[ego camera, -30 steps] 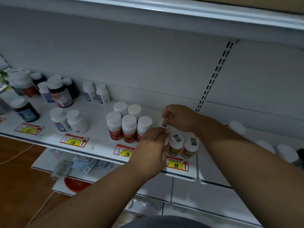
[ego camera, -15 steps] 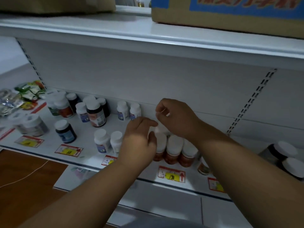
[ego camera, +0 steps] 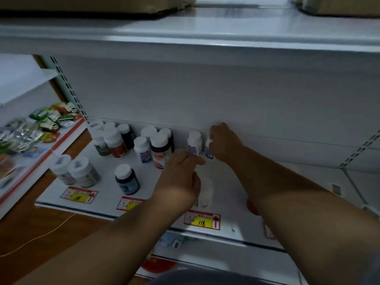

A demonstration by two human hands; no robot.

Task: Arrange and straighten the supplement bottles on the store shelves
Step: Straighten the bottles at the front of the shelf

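The right hand [ego camera: 225,144] reaches to the back of the shelf [ego camera: 230,194], fingers curled around a small white bottle [ego camera: 208,150]. The left hand [ego camera: 181,177] hovers nearer, forefinger extended, remaining fingers loosely curled, holding nothing.

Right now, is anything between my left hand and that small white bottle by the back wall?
Nothing visible. The left hand reaches toward the small white bottle with only bare shelf between them; the right hand grips its neighbour bottle just beside it.
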